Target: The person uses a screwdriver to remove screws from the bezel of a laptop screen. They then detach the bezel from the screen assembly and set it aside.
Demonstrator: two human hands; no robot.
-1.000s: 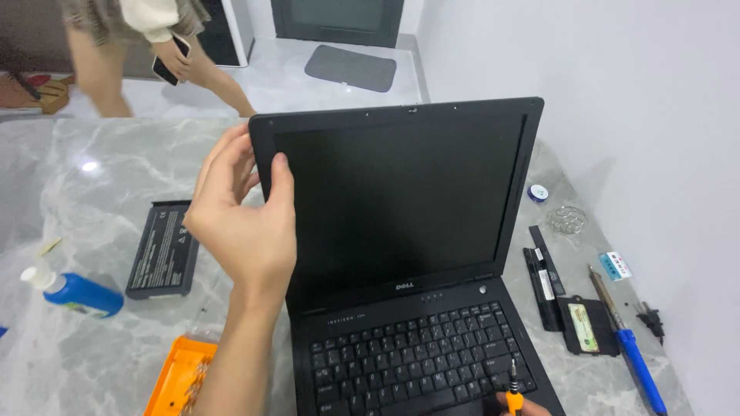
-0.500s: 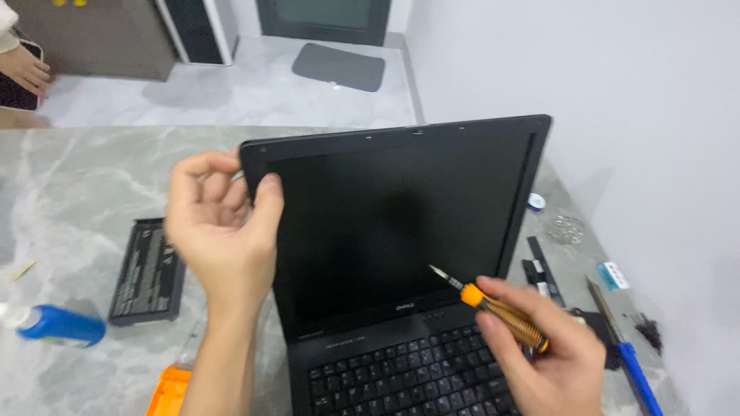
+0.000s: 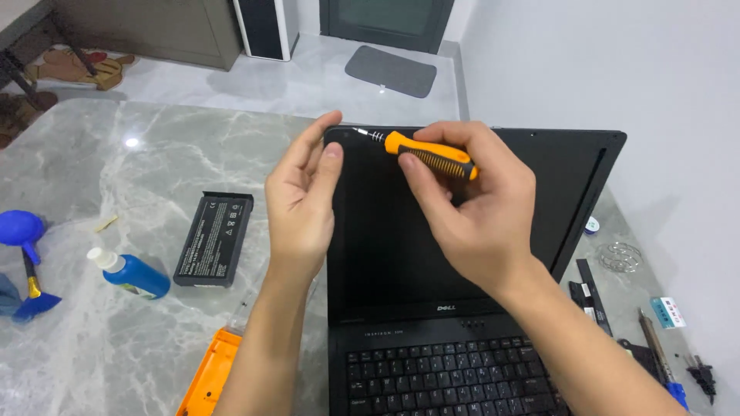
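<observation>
An open black laptop (image 3: 563, 192) stands on the grey marble table (image 3: 116, 323), its dark screen facing me. My right hand (image 3: 470, 219) grips an orange and black screwdriver (image 3: 428, 153), held level, with its tip at the top left corner of the screen frame. My left hand (image 3: 301, 204) is at that same corner. Its thumb and forefinger rest against the frame's edge, close to the tip, and hold nothing.
A black laptop battery (image 3: 213, 239) lies left of the laptop. A blue bottle with a white cap (image 3: 131, 273), a blue air blower (image 3: 21, 229) and a brush (image 3: 31, 289) lie further left. An orange case (image 3: 206, 375) sits by my left forearm. Small parts and tools (image 3: 655, 347) lie right.
My right hand has risen from above the keyboard to the screen's top left corner with the screwdriver. My left hand has loosened its hold on the screen edge.
</observation>
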